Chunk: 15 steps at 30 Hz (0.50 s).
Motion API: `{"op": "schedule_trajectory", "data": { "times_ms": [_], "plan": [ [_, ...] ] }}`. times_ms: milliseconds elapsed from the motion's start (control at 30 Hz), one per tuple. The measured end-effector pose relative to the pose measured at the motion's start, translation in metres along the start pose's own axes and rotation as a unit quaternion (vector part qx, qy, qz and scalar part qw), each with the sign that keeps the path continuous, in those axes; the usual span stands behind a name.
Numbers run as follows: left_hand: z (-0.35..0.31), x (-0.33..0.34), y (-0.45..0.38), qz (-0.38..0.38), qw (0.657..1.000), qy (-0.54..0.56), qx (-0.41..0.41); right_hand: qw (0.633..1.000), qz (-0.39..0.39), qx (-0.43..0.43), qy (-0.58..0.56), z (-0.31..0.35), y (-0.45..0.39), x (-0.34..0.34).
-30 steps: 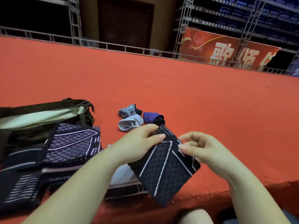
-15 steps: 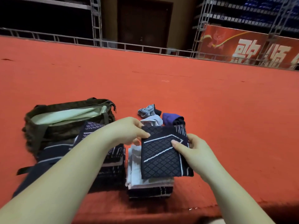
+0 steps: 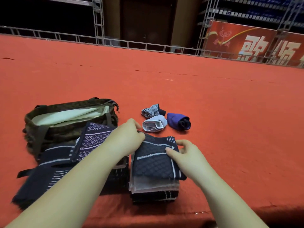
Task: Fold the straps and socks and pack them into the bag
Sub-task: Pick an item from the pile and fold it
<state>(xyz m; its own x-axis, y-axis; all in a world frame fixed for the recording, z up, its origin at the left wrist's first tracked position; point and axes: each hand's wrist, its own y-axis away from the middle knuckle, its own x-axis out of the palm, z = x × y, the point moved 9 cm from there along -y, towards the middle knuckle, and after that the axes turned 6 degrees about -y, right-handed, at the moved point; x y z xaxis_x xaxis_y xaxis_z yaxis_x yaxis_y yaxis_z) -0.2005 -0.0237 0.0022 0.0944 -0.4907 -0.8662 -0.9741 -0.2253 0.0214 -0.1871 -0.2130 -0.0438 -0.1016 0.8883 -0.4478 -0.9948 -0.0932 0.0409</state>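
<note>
Since the earlier frame I've brought the folded strap [image 3: 156, 160] down from the air and it now lies on top of the stack of folded pieces [image 3: 153, 189], squared up over the pale layer beneath it. My left hand [image 3: 127, 139] sits on its far left corner, fingers curled down at the edge; whether they pinch the fabric or only press it I cannot tell. My right hand [image 3: 185, 155] has its thumb on the top face near the right edge with the fingers curled beside it, a light pinching grip on that edge.

The open bag [image 3: 70, 119] lies to the left and a little beyond the stack, its mouth running left to right, with the unfolded straps [image 3: 65, 162] draped between the two. So my left hand is the nearer one for carrying anything into it. The three rolled socks [image 3: 164, 119] sit just beyond the stack, closest to my left fingertips, apart from the bag.

I judge this fold done; the loose straps on the left come next, lying lengthwise away from me toward the bag
</note>
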Motion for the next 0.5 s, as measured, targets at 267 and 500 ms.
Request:
{"op": "schedule_trajectory", "data": {
  "times_ms": [267, 500],
  "plan": [
    [-0.002, 0.001, 0.008, -0.009, 0.991, -0.133, 0.012, 0.995, 0.002, -0.026, 0.098, 0.009, 0.002, 0.005],
    [-0.039, 0.035, 0.043, -0.063, 0.935, -0.254, 0.238, 0.945, -0.027, -0.23, 0.233, 0.028, 0.023, 0.015]
  ]
}}
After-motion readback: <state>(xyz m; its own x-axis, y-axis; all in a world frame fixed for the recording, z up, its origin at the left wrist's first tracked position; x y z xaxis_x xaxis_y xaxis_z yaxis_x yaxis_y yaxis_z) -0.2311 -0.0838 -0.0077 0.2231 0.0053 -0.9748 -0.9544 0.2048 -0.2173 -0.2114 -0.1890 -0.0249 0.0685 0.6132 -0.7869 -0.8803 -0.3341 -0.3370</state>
